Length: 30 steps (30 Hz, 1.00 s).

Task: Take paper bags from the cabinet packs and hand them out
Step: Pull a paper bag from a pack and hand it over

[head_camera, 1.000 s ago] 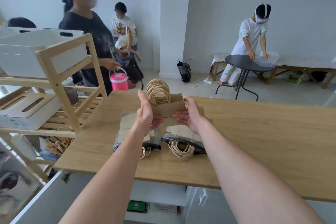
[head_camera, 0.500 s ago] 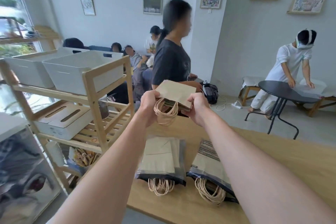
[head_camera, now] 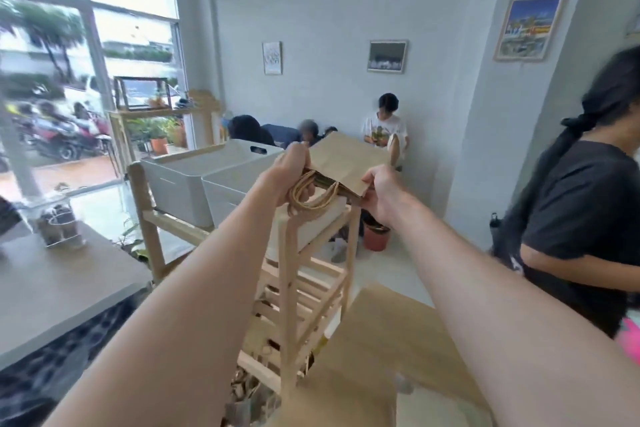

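Here both hands, left hand and right hand, grip paper bags

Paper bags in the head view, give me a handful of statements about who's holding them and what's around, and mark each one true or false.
1. Both hands hold the paper bags. True: the left hand grips them at the handle end and the right hand pinches the other corner.
2. The bags lie flat on a table. False: they are held up in the air, in front of the wooden shelf.
3. White bins sit on top of the shelf. True.
4. The person in the black shirt stands at the left of the view. False: they stand at the right edge.
5. The rope handles hang near the left hand. True.
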### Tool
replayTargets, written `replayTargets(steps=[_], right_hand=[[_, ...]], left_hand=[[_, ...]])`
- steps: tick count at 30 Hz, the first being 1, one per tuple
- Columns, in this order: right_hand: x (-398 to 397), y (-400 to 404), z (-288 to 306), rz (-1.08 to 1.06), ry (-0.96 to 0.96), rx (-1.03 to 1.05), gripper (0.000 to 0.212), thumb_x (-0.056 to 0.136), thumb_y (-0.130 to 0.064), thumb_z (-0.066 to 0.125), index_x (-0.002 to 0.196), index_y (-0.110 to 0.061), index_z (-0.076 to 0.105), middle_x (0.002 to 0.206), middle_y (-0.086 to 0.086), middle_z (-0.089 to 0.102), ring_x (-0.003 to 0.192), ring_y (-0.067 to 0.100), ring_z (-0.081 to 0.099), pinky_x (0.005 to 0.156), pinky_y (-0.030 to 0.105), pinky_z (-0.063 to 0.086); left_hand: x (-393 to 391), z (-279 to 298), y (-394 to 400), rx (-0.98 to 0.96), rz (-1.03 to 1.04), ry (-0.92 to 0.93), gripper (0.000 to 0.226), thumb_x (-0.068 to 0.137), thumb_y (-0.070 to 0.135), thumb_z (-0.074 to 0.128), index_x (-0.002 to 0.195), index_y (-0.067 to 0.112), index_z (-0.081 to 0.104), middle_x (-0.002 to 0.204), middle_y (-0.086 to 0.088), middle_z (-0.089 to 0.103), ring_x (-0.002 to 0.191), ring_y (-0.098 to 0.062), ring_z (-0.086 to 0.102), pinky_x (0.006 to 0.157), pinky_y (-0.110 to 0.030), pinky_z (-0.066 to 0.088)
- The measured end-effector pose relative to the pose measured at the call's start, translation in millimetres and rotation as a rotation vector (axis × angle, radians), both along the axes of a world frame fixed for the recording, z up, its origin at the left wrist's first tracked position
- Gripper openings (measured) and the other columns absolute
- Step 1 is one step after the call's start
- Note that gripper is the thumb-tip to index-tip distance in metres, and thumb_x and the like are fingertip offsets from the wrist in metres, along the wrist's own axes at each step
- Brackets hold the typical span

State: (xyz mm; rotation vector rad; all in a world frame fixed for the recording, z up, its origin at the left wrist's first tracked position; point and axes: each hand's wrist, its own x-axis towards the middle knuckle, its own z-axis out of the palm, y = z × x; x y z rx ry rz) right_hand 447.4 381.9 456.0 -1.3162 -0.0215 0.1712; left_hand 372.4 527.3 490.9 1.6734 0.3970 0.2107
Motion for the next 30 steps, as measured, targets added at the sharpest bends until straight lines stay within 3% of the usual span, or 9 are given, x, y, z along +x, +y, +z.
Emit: replayTargets(steps=[5,9,13,18,21,23,25,27,30], right_hand=[[29.1,113.1,24.3,0.124,-0.055,0.002,0.019,0.08,0.007,0.042,0.089,-0.006,0.052,0.084,0.018,0.061,0.072,0.031,0.06,0.053,0.037,0.054],[53.3,203.1,27.9,0.225,-0.057,0.002,0.048,0.075,0.004,0.042,0.122,-0.001,0.049,0.108,0.024,0.064,0.09,0.037,0.067,0.064,0.051,0.06],[79.5,276.5,31.9,0.277,-0.058,-0.039,0.036,0.087,0.005,0.036,0.119,-0.006,0.047,0.112,0.022,0.062,0.092,0.035,0.064,0.074,0.054,0.058],[120.3,343.1,18.2,0.281,0.006,-0.106,0.032,0.092,0.003,0.034,0.115,-0.014,0.048,0.119,0.02,0.061,0.102,0.036,0.063,0.084,0.06,0.053],[140.6,370.1,3.9,0.283,0.048,-0.306,0.02,0.091,0.003,0.036,0.097,-0.005,0.053,0.106,0.018,0.057,0.094,0.031,0.062,0.09,0.048,0.05],[152.0,379.4,-1.9,0.346,0.085,-0.466,0.026,0.094,0.004,0.035,0.109,0.002,0.057,0.109,0.017,0.052,0.101,0.029,0.058,0.091,0.039,0.047],[165.3,385.2,-8.4,0.396,0.043,-0.583,0.039,0.097,0.005,0.036,0.135,0.005,0.048,0.138,0.022,0.049,0.132,0.034,0.045,0.105,0.037,0.039],[174.0,390.2,-15.6,0.471,0.014,-0.608,0.045,0.095,0.004,0.042,0.14,0.007,0.042,0.149,0.025,0.039,0.138,0.036,0.036,0.11,0.04,0.033],[178.2,401.7,-22.6,0.562,0.017,-0.714,0.045,0.094,0.001,0.048,0.138,0.008,0.043,0.148,0.026,0.039,0.136,0.039,0.038,0.109,0.045,0.035]], left_hand=[[31.9,17.4,114.8,0.095,0.125,0.025,0.025,0.079,0.007,0.036,0.093,-0.004,0.053,0.066,-0.018,0.056,0.043,-0.023,0.051,0.043,-0.022,0.042],[57.4,18.3,198.0,0.133,0.243,0.055,0.016,0.092,0.009,0.041,0.091,0.003,0.055,0.069,-0.009,0.054,0.05,-0.016,0.052,0.033,-0.018,0.043],[87.8,11.9,269.0,0.145,0.308,0.025,0.033,0.097,0.011,0.042,0.121,-0.004,0.058,0.064,-0.008,0.053,0.051,-0.016,0.05,0.032,-0.019,0.04],[126.2,-0.5,324.1,0.251,0.348,0.073,0.027,0.095,0.009,0.039,0.097,-0.006,0.062,0.062,-0.014,0.061,0.042,-0.018,0.053,0.032,-0.022,0.037],[151.5,-18.4,341.5,0.324,0.338,0.118,0.023,0.095,0.007,0.039,0.077,0.006,0.054,0.072,-0.012,0.059,0.054,-0.018,0.056,0.041,-0.023,0.043],[166.3,-31.1,350.2,0.395,0.32,0.188,0.025,0.096,0.007,0.038,0.073,0.008,0.049,0.073,-0.012,0.057,0.052,-0.016,0.057,0.042,-0.022,0.042],[179.6,-42.0,355.7,0.436,0.314,0.238,0.023,0.098,0.011,0.04,0.08,0.007,0.052,0.068,-0.006,0.052,0.048,-0.013,0.054,0.038,-0.02,0.042],[191.3,-53.7,358.6,0.496,0.297,0.281,0.022,0.098,0.015,0.043,0.104,0.004,0.06,0.076,-0.005,0.057,0.062,-0.017,0.057,0.054,-0.027,0.047],[203.0,-70.3,363.8,0.688,0.278,0.398,0.033,0.094,0.013,0.044,0.124,0.004,0.054,0.118,-0.011,0.06,0.102,-0.025,0.057,0.08,-0.032,0.044]])
